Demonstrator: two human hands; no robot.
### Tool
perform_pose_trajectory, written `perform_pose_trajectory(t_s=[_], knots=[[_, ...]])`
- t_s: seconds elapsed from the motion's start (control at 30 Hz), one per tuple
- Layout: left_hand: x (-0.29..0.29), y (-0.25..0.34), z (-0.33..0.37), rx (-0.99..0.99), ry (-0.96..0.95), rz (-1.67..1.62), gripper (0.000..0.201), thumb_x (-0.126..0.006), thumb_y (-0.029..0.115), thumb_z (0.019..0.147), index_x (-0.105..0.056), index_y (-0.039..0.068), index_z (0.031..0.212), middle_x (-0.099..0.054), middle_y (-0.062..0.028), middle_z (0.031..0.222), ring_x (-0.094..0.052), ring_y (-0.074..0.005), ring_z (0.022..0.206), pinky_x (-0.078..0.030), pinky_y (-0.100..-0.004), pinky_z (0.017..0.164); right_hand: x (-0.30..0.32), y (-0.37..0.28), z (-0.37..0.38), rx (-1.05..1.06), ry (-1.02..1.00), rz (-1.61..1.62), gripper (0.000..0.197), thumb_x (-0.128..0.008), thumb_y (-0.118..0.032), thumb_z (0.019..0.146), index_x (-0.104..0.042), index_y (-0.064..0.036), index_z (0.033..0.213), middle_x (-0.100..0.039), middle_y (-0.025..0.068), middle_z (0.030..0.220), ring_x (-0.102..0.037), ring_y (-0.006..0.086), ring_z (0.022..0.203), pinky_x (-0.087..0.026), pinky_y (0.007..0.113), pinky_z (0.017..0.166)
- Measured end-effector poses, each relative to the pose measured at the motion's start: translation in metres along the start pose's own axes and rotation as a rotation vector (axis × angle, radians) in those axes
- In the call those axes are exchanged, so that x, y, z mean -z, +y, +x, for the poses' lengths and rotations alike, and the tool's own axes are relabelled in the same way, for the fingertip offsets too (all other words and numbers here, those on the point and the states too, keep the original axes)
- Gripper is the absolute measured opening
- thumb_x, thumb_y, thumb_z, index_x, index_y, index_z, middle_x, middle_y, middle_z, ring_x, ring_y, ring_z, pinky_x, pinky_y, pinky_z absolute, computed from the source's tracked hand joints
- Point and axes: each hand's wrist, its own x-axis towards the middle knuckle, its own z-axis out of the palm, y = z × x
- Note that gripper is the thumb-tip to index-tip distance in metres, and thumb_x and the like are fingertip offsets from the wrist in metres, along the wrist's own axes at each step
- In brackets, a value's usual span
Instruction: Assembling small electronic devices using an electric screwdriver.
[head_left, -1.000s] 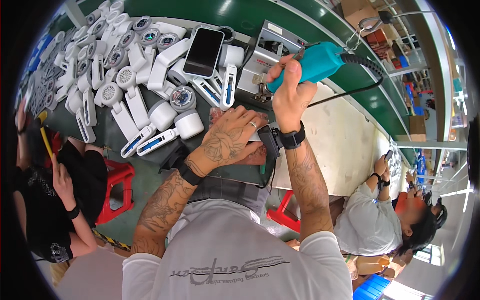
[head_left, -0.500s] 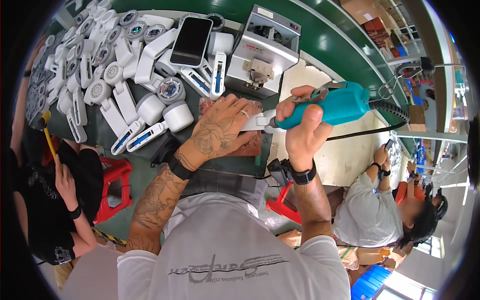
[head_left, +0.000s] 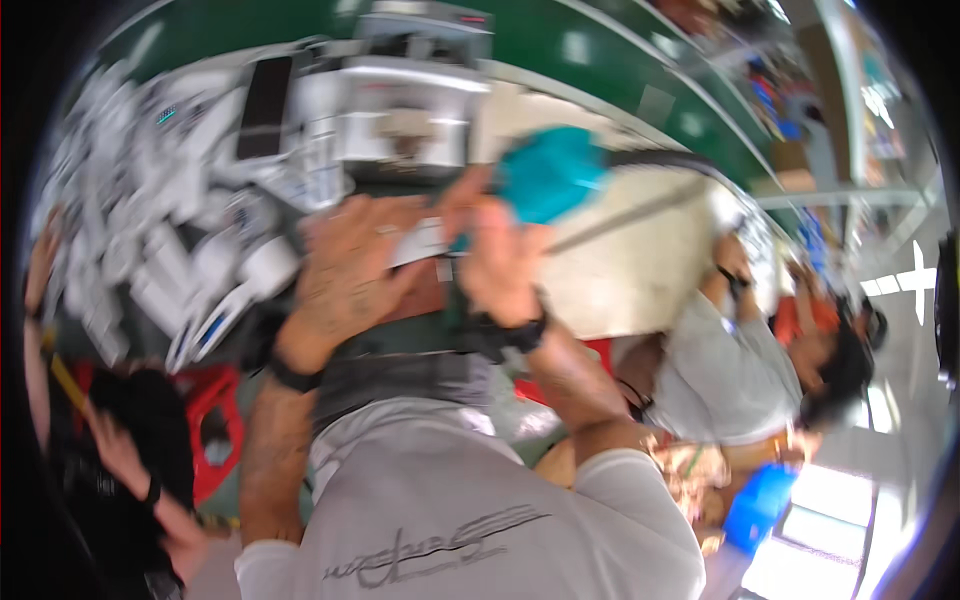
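Note:
Motion smears the view. My right hand (head_left: 495, 260) is closed around a teal corded electric screwdriver (head_left: 555, 172), its front end pointing left toward the work. A white plastic part (head_left: 418, 243) lies between my two hands, and the screwdriver's front is close to it; whether its tip touches cannot be told. My left hand (head_left: 355, 260) lies over the part's left end, thumb on the near side and fingers on the far side, holding it. Beneath is a reddish block (head_left: 418, 292) on the bench.
A pile of white handheld-fan-like parts (head_left: 150, 200) covers the left, with a dark-screened phone (head_left: 266, 105) on it. A grey metal machine (head_left: 408, 110) stands behind my hands. The screwdriver's cord (head_left: 665, 160) runs right. People sit at both sides; a red stool (head_left: 215, 430) is at left.
The whole view has swung, so the bench things appear farther left and blurred. My hands remain at the white part, the right one still around the screwdriver.

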Motion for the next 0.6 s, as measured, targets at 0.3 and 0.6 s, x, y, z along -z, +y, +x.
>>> perform_pose_trajectory(t_s=[0.3,0.6], knots=[[-0.019,0.018,0.013,-0.042,0.001,0.105,0.050,-0.077,0.022,0.081,-0.062,-0.001,0.122,-0.060,-0.0179,0.120,-0.054,-0.0400,0.108,-0.044,-0.0506,0.094,0.026,-0.032,0.012,-0.267,0.058,0.420,0.033,-0.074,-0.028,0.093,-0.063,0.0010,0.107,-0.067,0.0057,0.079,-0.063,0.0126,0.071,-0.051,0.029,0.063],[0.019,0.017,-0.029,0.063,0.226,-0.096,0.043,-0.084,0.025,0.078,-0.071,0.008,0.115,-0.073,-0.0105,0.108,-0.070,-0.0330,0.101,-0.057,-0.0417,0.085,0.033,-0.074,-0.064,-0.279,0.278,0.659,0.044,-0.064,-0.040,0.095,-0.057,-0.0049,0.119,-0.063,0.0114,0.088,-0.063,0.0257,0.074,-0.051,0.040,0.061]])
